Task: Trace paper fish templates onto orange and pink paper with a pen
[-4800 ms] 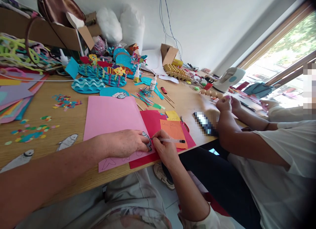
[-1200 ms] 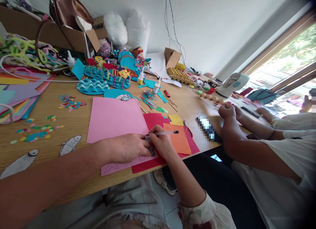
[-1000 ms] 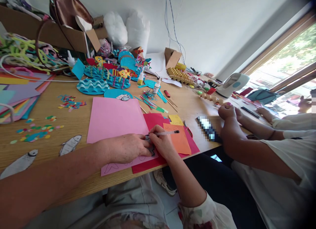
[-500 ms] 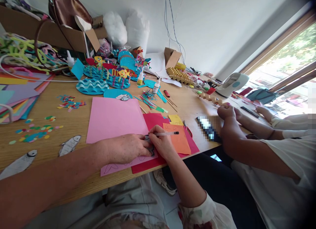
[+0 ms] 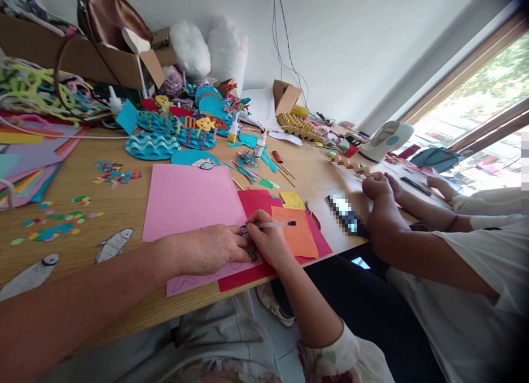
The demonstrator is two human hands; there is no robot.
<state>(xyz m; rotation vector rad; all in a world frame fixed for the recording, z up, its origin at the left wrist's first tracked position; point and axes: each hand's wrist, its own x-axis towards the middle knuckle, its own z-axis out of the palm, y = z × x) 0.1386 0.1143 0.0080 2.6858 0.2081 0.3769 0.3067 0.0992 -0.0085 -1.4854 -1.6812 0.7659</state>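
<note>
My left hand (image 5: 210, 248) lies flat on a pink sheet of paper (image 5: 188, 198), its fingers stretched over a small dark-edged paper cutout (image 5: 253, 254) that they mostly hide. Wrapped round a pen (image 5: 275, 224) with a clear barrel and a dark end, my right hand (image 5: 266, 237) rests at the sheet's right side, close to the left fingertips. The pen's tip is at the cutout's edge. Drawn outlines (image 5: 188, 282) show on the pink paper below my left hand. Red paper (image 5: 256, 201) lies under the pink sheet, with an orange piece (image 5: 296, 231) on it.
Paper fish cutouts (image 5: 114, 245) and confetti (image 5: 61, 226) lie on the left. Glue bottles (image 5: 259, 145), blue paper crafts (image 5: 152, 145) and scissors (image 5: 314, 216) are beyond the sheet. On the right, a co-worker's hands (image 5: 378, 185) are near a phone (image 5: 346, 213).
The whole view has shifted slightly. Both hands keep almost the same place on the paper, with the pen still held at the cutout's edge.
</note>
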